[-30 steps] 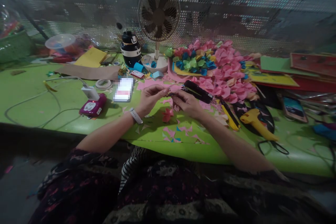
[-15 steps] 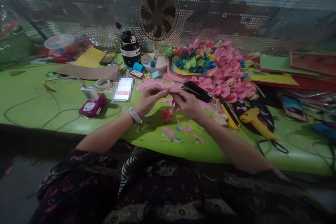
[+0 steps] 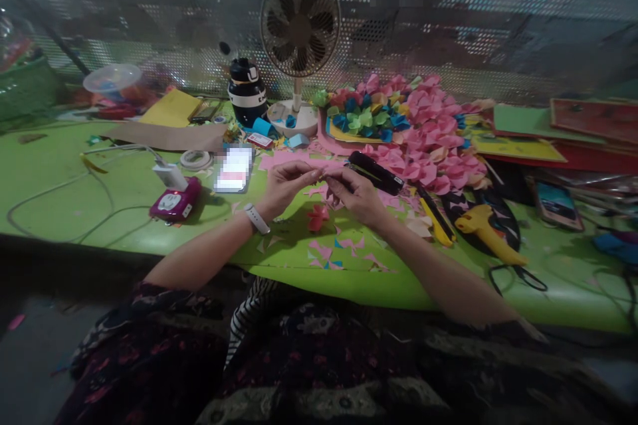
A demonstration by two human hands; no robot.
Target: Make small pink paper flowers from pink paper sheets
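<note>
Over the middle of the green table, my left hand [image 3: 294,184] and my right hand [image 3: 351,191] meet at the fingertips. Both are closed in a pinch. Whatever lies between the fingers is too small and hidden to make out. Just below them a red-pink folded paper flower [image 3: 318,218] rests on the table. Paper scraps [image 3: 323,254] in pink, white and blue are scattered nearer the edge. Behind my right hand lies a black stapler [image 3: 376,172], and pink paper strips [image 3: 284,159] are spread behind my left hand.
A heap of pink paper flowers [image 3: 433,126] fills the back right. A yellow cutter knife [image 3: 436,216] and a yellow glue gun [image 3: 491,234] lie to the right. Leftward are a lit phone [image 3: 234,169], a tape roll [image 3: 196,159] and a purple plug adapter [image 3: 177,200]. A fan [image 3: 300,23] stands behind.
My hands stay fingertip to fingertip in almost the same place, with only slight finger movement. Less pink shows behind the fingertips. The things on the table look unmoved.
</note>
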